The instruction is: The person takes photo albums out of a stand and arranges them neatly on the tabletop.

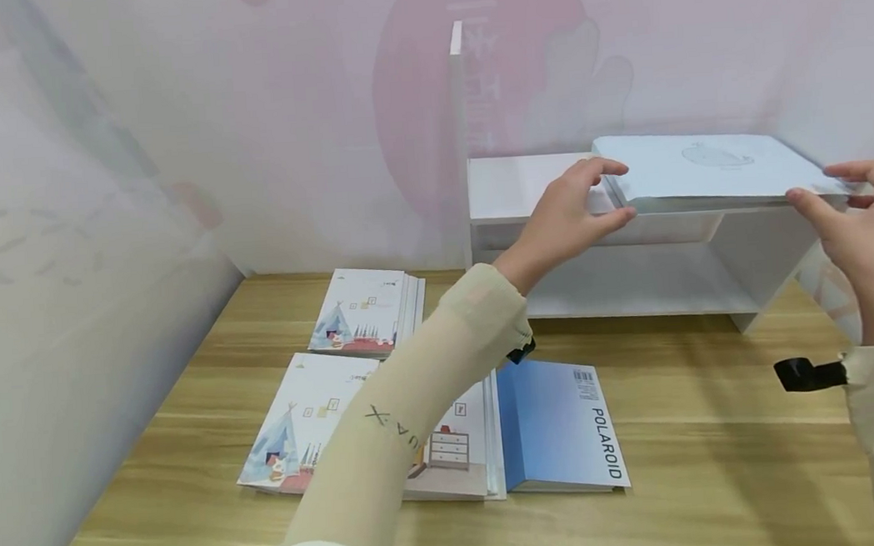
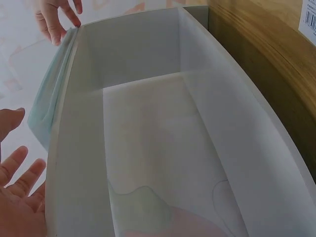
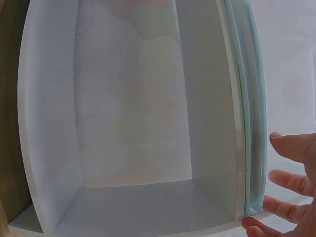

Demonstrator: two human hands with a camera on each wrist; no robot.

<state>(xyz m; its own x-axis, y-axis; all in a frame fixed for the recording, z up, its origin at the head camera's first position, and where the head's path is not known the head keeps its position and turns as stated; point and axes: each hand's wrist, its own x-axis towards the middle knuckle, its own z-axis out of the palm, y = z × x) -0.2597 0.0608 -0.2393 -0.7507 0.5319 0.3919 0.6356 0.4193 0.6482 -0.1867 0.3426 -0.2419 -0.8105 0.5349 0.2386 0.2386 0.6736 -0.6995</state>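
Observation:
A pale blue book (image 1: 689, 166) with a small whale drawing on its cover lies flat on the upper board of a white desk shelf (image 1: 633, 278). My left hand (image 1: 571, 206) is at the book's left end, thumb and fingers spread around the corner. At the opposite end, my right hand (image 1: 872, 205) has its fingers spread along the edge, thumb by the front corner. From the right wrist view, the book's light teal edges (image 3: 254, 108) show beside the right hand (image 3: 296, 182), whose lower fingertips are right at the end. In the left wrist view, the left fingers (image 2: 17, 170) stand loosely apart.
On the wooden table (image 1: 703, 440), left of the shelf, lie illustrated books (image 1: 360, 311) in two groups, partly hidden by my left sleeve (image 1: 408, 417). Beside them is a blue book marked POLAROID (image 1: 559, 424). An upright white panel (image 1: 462, 138) bounds the shelf's left side.

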